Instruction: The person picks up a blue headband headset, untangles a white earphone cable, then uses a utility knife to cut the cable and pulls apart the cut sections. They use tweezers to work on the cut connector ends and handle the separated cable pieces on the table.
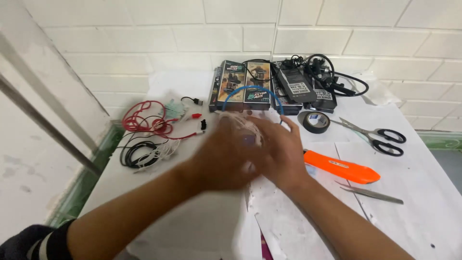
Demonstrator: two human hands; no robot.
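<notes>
A small pale bundle of thin whitish wire (239, 126), blurred, sits at the table's middle between both hands, touching them; a thin blue wire loop (252, 89) arches just behind it; left hand (222, 156) covers the bundle from the left, fingers curled over it, exact grip cannot be told through blur; right hand (280, 153) overlaps from the right, fingers loosely spread toward the bundle; white paper-covered table (423, 192) beneath; orange utility knife (342, 168) just right of the right hand; metal tweezers (370, 193) near it; black-handled scissors (378, 136) and black tape roll (316, 122) behind; red coiled wire (147, 120) and black coiled cable (139, 153) left; dark flat boxes (243, 84) and black power adapter (297, 83) by the wall.
</notes>
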